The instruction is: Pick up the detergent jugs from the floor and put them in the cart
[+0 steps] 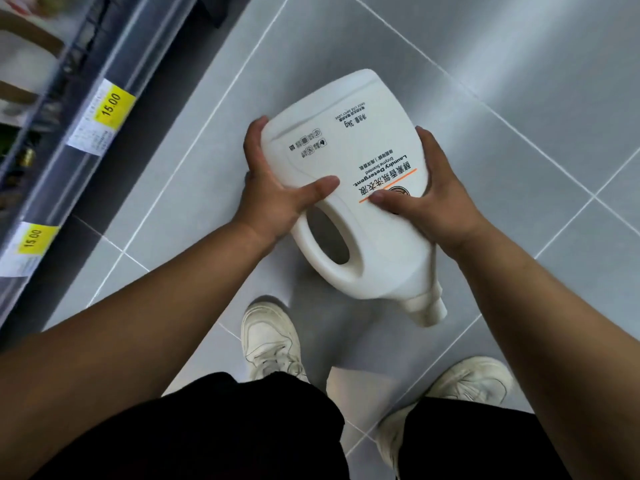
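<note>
A white detergent jug [349,140] with a looped handle and a white cap is held flat above the grey tiled floor, its cap pointing toward me. My left hand [273,195] grips its left edge, thumb lying across the front just above the handle. My right hand [433,199] grips the right edge, thumb pressed on the printed label. The jug's underside is hidden. No cart shows in the head view.
A store shelf [69,140] with yellow 15.00 price tags runs along the left. Below the jug are my two white sneakers [270,344] and black shorts. Grey floor tiles [519,81] stretch ahead and to the right.
</note>
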The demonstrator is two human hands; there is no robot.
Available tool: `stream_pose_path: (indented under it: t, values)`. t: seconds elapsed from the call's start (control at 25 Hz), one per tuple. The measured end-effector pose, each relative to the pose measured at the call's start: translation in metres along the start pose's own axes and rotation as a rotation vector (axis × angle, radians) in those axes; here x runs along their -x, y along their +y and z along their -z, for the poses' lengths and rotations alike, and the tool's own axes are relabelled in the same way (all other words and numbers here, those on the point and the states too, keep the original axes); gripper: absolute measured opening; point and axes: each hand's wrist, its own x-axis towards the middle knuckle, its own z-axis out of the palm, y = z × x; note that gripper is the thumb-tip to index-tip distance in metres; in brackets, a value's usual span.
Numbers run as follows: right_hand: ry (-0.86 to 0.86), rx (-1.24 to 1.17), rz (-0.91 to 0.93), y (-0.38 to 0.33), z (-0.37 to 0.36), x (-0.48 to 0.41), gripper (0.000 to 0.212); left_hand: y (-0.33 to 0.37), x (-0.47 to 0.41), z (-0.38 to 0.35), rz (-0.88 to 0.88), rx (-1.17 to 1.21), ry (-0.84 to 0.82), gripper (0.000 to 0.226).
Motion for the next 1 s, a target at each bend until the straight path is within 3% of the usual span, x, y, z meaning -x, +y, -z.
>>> stream_pose_path:
  t: [0.16, 0.36, 0.68, 1.0]
  values:
    - [0.026, 0.000, 0.070, -0.077, 0.011, 0.042, 0.089, 0.081, 0.038, 0.036, -0.066, 0.061, -0.049, 0.113]
    - [-0.046, 0.089, 0.135, -0.207, 0.036, 0.117, 0.101, 0.184, 0.128, 0.093, -0.070, 0.159, 0.018, 0.117]
    - [-0.246, 0.249, 0.281, -0.450, 0.057, 0.296, 0.104, 0.369, 0.360, 0.190, -0.090, 0.353, 0.300, 0.103]
    - [-0.593, 0.335, 0.489, -0.598, 0.012, 0.469, 0.107, 0.436, 0.597, 0.258, -0.212, 0.529, 0.694, 0.106]
